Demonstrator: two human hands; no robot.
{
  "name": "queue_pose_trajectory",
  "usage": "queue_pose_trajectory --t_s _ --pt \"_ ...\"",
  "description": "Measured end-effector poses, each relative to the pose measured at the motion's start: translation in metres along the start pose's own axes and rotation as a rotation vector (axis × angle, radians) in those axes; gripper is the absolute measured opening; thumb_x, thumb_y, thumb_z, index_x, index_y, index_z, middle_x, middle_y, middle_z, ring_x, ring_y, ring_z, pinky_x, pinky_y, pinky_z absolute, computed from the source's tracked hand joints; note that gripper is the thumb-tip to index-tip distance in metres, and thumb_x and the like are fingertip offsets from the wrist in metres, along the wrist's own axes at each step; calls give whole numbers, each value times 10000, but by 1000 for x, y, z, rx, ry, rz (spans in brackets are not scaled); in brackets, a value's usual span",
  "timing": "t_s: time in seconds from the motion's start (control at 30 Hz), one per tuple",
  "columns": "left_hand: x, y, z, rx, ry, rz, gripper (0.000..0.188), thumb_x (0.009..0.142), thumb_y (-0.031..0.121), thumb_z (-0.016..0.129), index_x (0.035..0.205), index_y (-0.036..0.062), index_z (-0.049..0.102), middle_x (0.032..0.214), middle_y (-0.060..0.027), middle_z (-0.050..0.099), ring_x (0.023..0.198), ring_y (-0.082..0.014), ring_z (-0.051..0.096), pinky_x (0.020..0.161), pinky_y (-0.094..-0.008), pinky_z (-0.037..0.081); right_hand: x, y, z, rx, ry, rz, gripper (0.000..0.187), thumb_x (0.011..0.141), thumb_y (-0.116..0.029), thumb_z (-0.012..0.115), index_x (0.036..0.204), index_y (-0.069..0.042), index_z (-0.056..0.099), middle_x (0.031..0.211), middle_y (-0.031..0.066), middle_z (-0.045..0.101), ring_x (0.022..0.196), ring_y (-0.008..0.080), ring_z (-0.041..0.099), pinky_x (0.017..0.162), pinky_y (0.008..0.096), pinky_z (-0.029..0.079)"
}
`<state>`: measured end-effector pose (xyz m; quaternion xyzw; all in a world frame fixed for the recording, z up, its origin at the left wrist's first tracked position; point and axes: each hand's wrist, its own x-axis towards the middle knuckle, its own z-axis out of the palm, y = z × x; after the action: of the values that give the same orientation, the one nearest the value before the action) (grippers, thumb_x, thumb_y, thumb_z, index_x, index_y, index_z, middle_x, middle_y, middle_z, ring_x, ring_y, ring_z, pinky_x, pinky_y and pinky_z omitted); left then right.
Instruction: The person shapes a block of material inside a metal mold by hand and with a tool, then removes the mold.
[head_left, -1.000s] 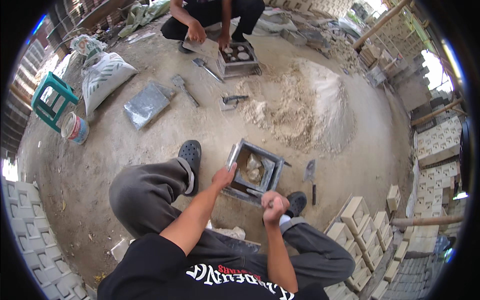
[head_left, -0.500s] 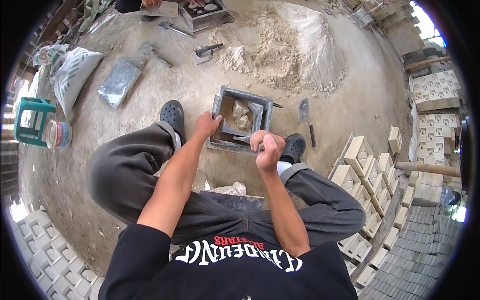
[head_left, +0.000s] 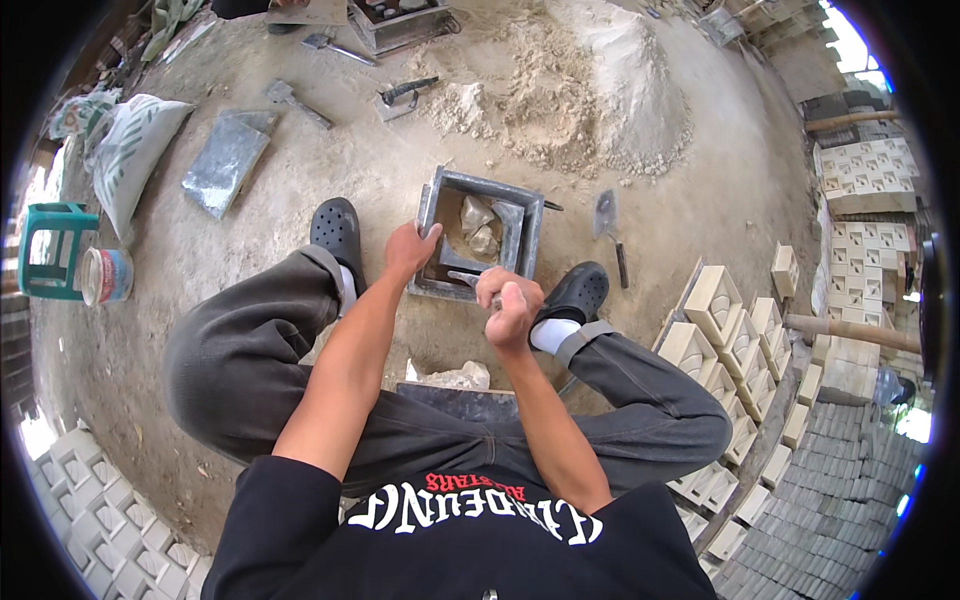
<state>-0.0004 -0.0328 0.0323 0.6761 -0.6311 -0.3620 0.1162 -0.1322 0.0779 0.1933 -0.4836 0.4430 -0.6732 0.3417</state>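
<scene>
A grey box-shaped mould (head_left: 530, 235) sits on the ground between my feet, with a smaller frame set inside it. Two pale, crumpled-looking lumps (head_left: 480, 228) rest within the inner frame. My left hand (head_left: 412, 248) is closed over the mould's left wall, thumb on top of the rim. At the mould's near side, my right hand (head_left: 510, 302) makes a fist round the handle of a narrow metal-bladed tool (head_left: 464, 277). Its blade points left across the gap between the near wall and the inner frame; whether it touches either is unclear.
Beyond the mould rises a heap of pale powder (head_left: 640, 90). A trowel (head_left: 606, 215) lies to its right, a flat grey plate (head_left: 228, 165) to the left. Cream moulded blocks (head_left: 712, 305) stand in rows at right. A green stool (head_left: 55, 250) and bucket (head_left: 106, 275) are far left.
My right hand has shifted left along the mould's near side, carrying the tool's blade with it. My left hand keeps its hold on the wall. The whole view has shifted slightly.
</scene>
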Motion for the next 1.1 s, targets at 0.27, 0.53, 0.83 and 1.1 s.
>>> queue_pose_trajectory --t_s 0.27,0.53,0.83,1.1 --pt "-4 -9 10 58 -45 -90 496 844 475 567 959 3 665 921 -250 669 900 -416 643 802 -487 497 -14 -7 -9 -120 -103 41 403 880 -218 377 563 21 451 547 103 485 507 206 463 532 322 377" --pt "-6 -9 19 47 -7 -78 503 847 466 559 990 -6 661 931 -271 661 907 -423 639 814 -491 494 3 -11 -40 226 152 136 492 933 -291 291 524 -47 412 505 97 451 488 223 422 572 372 397" --pt "-16 -8 16 -45 -42 -237 642 838 563 556 1147 0 575 1033 -254 656 975 -408 630 861 -480 479 65 -112 -98 388 418 78 574 948 -435 315 492 -96 394 436 65 401 421 199 377 540 365 383" --pt "-9 -18 33 -163 -69 -314 764 828 626 524 1264 0 512 1164 -262 612 1124 -393 572 957 -440 439 101 -111 -165 136 901 24 382 901 -323 499 607 -106 391 516 32 401 438 149 354 497 299 345"
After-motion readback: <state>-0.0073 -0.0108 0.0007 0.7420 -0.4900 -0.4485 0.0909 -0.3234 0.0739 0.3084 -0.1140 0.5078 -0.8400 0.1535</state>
